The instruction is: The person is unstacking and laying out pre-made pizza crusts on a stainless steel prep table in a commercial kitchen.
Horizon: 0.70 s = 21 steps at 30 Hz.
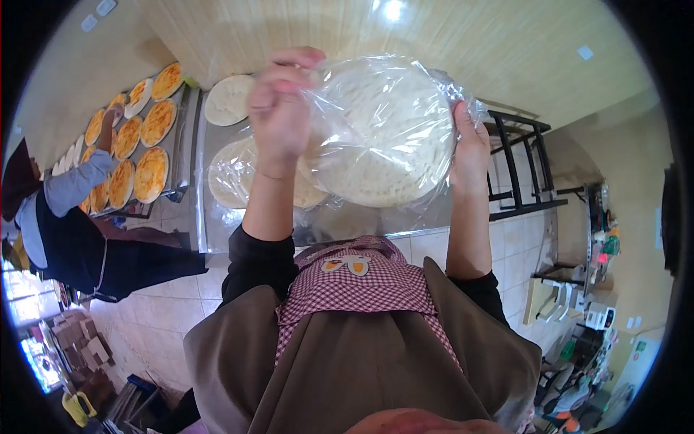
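In front of me a clear plastic bag [352,127] surrounds a round, pale flatbread base [390,146], held up over a metal table [374,219]. My right hand [470,144] grips the bag's gathered right end, thumb on top. At the opposite side my left hand [282,103], blurred, has curled fingers on the film, which stretches from them towards the bread. Below my left forearm lies another pale base in plastic [230,173], partly hidden. Farther back on the left is a pale round base [229,100].
A second table [183,127] on the left carries several sauce-topped rounds [152,173]. A co-worker [70,217] reaches over them. A black metal frame [520,163] stands close on the right. The wall [336,27] rises behind my table.
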{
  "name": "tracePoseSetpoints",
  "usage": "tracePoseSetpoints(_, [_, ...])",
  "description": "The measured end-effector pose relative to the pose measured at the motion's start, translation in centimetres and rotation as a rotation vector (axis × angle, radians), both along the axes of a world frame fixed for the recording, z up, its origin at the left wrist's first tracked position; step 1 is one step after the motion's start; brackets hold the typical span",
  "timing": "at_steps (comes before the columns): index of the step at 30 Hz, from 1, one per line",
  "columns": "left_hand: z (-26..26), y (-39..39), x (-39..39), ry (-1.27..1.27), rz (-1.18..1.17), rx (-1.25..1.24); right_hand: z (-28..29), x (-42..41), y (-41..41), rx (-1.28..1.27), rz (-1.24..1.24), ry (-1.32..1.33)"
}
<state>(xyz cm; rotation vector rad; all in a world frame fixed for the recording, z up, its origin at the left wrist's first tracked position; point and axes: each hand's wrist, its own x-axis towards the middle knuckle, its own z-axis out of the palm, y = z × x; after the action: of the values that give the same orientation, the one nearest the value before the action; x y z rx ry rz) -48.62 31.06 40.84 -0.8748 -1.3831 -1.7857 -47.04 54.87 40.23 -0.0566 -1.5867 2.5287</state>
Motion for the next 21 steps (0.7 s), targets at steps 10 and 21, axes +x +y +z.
tracePoseSetpoints(10, [-4.7,-3.1,3.0,-0.387,-0.208,0.782,1.1,1.1,-5.6,-0.060,0.004,0.213])
tracePoseSetpoints(21, [-9.7,-7.3,0.7,-0.925,-0.469,0.715,1.7,2.7,-5.1,-0.007,-0.141,0.290])
